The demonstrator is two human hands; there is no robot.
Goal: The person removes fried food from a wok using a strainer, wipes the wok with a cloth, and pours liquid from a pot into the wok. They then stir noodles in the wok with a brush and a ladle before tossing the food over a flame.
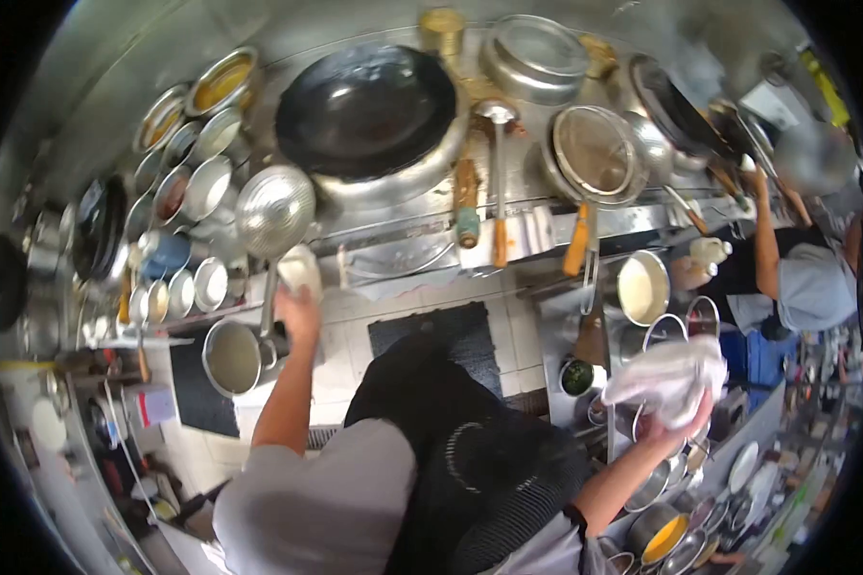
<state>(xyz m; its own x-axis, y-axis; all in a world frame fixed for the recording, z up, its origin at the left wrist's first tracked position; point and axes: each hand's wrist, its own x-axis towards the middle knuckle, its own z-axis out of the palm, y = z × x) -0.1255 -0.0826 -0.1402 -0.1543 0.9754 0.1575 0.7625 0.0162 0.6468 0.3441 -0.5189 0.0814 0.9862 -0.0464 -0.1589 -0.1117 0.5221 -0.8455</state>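
Beside pale floor tiles [516, 326] stretches a greasy steel bench [355, 228], bearing a round, glossy black wok [364, 110]. Over metal pots at the right, the right hand [681, 422] has its grip closed on a crumpled whitish cloth [669, 376]. The round perforated strainer [275, 211] points its bowl away from the person, handle running back beside the left hand [300, 311], whose grip clasps a smaller white cloth [298, 270], lengthwise pointing benchward.

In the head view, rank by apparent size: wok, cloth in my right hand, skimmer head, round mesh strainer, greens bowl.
Largest to smallest:
1. Wok
2. Cloth, in the right hand
3. Skimmer head and mesh strainer: too alike to rank
4. Greens bowl
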